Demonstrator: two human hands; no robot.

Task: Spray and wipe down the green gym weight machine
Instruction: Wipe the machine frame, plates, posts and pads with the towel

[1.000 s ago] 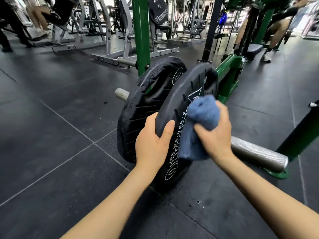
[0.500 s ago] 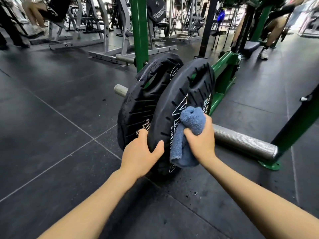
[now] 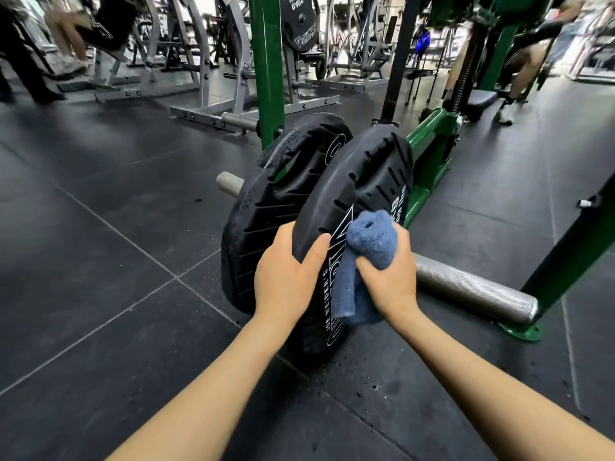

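- Hands first: the left hand (image 3: 288,274) grips the rim of the nearer black rubber weight plate (image 3: 361,181), thumb on the lettered face and fingers wrapped behind the edge.
- The right hand (image 3: 389,277) clutches a bunched blue terry cloth (image 3: 366,254) and presses it against that plate's face, just beside the left thumb; a loose tail of the cloth hangs below the fist.
- A second black rubber weight plate (image 3: 276,207) stands just behind the first, both upright on edge, low over the floor, threaded on a steel sleeve whose bare end (image 3: 229,184) sticks out to the left.
- Small droplets bead on the far plate's rim, and dark specks dot the black rubber floor tiles (image 3: 100,261) under the plates.
- The knurled steel bar (image 3: 472,291) runs from behind the right hand out to the green painted machine frame (image 3: 429,151), which stands directly behind the plates and rises in a green upright post (image 3: 266,68).
- Farther back stand grey steel racks (image 3: 213,78), blurred, with people's legs visible at both top corners.
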